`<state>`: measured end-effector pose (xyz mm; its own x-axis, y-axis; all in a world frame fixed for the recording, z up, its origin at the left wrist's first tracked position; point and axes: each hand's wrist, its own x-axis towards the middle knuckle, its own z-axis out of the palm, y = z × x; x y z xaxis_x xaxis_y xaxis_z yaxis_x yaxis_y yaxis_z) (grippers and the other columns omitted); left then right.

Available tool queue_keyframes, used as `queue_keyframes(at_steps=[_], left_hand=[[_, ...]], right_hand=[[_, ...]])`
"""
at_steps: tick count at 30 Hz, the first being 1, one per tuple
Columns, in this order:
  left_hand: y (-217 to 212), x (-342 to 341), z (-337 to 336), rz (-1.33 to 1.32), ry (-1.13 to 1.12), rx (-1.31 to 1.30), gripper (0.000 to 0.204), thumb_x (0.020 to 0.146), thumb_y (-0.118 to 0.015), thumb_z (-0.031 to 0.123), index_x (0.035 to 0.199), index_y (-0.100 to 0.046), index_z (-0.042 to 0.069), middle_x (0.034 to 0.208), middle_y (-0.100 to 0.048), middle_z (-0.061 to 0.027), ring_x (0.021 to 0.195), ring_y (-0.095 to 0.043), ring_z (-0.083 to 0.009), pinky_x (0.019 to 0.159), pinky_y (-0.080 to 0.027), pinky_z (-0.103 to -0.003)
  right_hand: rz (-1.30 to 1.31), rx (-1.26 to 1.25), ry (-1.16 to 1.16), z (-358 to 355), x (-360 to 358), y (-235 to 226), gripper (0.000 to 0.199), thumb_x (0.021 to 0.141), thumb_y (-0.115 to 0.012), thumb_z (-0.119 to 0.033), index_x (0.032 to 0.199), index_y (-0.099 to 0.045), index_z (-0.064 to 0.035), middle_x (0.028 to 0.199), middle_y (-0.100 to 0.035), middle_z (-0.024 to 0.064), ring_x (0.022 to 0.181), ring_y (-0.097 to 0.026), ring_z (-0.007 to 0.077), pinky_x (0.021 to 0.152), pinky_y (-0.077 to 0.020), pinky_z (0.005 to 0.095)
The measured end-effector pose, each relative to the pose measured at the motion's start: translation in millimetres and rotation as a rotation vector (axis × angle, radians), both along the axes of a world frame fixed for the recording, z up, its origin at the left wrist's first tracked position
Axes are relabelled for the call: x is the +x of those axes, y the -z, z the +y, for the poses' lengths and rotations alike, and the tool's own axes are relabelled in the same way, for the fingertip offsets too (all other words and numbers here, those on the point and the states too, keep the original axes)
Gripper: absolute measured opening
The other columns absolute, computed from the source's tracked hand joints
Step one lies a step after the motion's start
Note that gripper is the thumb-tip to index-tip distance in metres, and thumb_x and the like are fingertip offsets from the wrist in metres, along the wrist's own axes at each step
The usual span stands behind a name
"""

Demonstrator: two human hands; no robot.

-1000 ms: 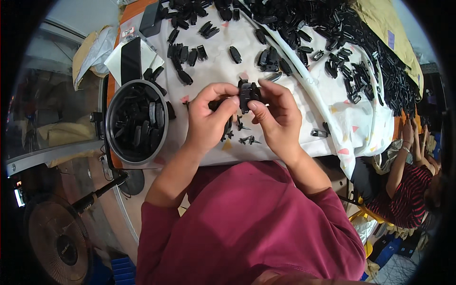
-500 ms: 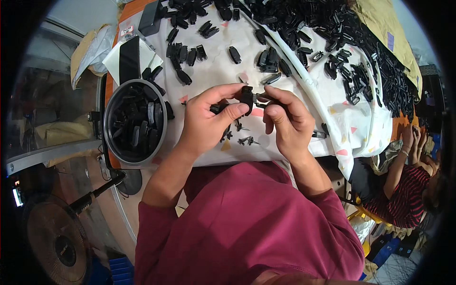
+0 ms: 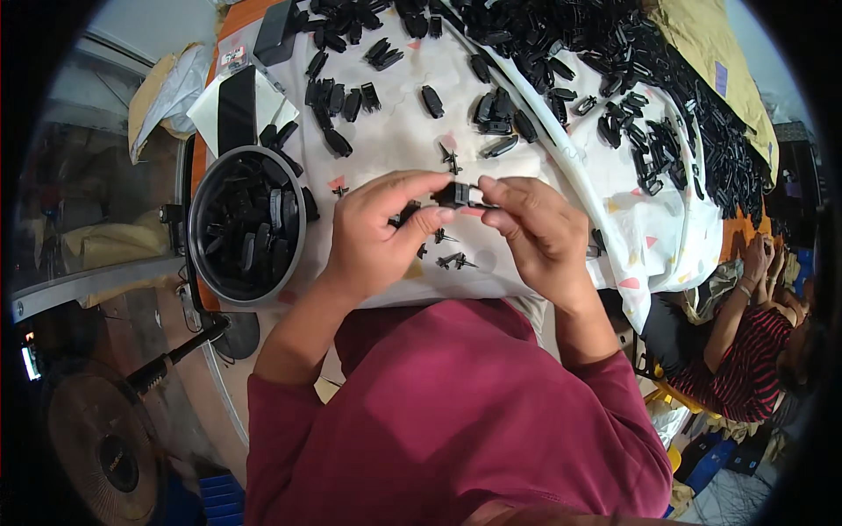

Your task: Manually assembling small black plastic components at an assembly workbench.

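Note:
Over the near part of the cloth, my left hand (image 3: pixel 375 232) pinches a small black plastic part (image 3: pixel 453 195) between thumb and forefinger. From the other side, the thumb and fingers of my right hand (image 3: pixel 545 230) close on the right end of this part, where thin dark prongs show. Its exact kind is too small to make out. Another black piece (image 3: pixel 405 213) shows partly behind my left thumb, tucked by the palm. Small spiky black pieces (image 3: pixel 458 261) lie on the cloth below the hands, and one more spiky piece (image 3: pixel 452 160) lies just beyond them.
A grey-rimmed bowl (image 3: pixel 302 232) of black parts stands at the left. Loose oblong black parts (image 3: pixel 431 102) dot the cloth (image 3: pixel 395 114). A large black heap (image 3: pixel 561 39) fills the far right, behind a rolled white edge (image 3: pixel 561 131). A fan (image 3: pixel 110 456) stands lower left; a co-worker (image 3: pixel 737 351) sits right.
The black part between my hands has turned from upright to lying sideways. My right hand has shifted slightly right, and the spiky piece beyond the hands has come into view.

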<state>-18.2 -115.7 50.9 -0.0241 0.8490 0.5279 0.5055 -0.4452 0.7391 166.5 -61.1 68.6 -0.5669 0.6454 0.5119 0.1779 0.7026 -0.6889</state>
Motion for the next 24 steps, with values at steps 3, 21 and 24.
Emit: queue_keyframes(at_steps=[3, 21, 24], left_hand=[[4, 4, -8, -0.454, 0.104, -0.318, 0.029, 0.078, -0.067, 0.009, 0.105, -0.059, 0.000, 0.082, -0.062, -0.0040, 0.060, -0.054, -0.0084, 0.053, -0.042, -0.019], [19, -40, -54, -0.071, -0.440, -0.273, 0.020, 0.078, -0.064, 0.006, 0.097, -0.062, 0.003, 0.087, -0.064, -0.0082, 0.063, -0.057, -0.0141, 0.060, -0.046, -0.023], [4, -98, -63, 0.374, -0.793, -0.187, 0.027, 0.073, -0.069, 0.013, 0.099, -0.063, 0.007, 0.091, -0.063, -0.0083, 0.077, -0.058, -0.0237, 0.072, -0.046, -0.029]], right_hand=[[-0.012, -0.059, 0.013, -8, -2, 3, 0.029, 0.073, -0.066, 0.003, 0.102, -0.061, 0.0026, 0.083, -0.062, 0.0141, 0.070, -0.061, 0.0195, 0.058, -0.0484, 0.0258], [-0.280, -0.203, 0.259, -19, 3, 56, 0.034, 0.074, -0.070, -0.015, 0.103, -0.056, -0.0024, 0.086, -0.061, 0.0136, 0.069, -0.060, 0.0224, 0.060, -0.0482, 0.0304], [-0.673, 0.067, 0.482, 2, 26, 60, 0.046, 0.069, -0.068, -0.013, 0.113, -0.056, -0.0070, 0.101, -0.057, 0.0134, 0.086, -0.057, 0.0305, 0.071, -0.0469, 0.0374]])
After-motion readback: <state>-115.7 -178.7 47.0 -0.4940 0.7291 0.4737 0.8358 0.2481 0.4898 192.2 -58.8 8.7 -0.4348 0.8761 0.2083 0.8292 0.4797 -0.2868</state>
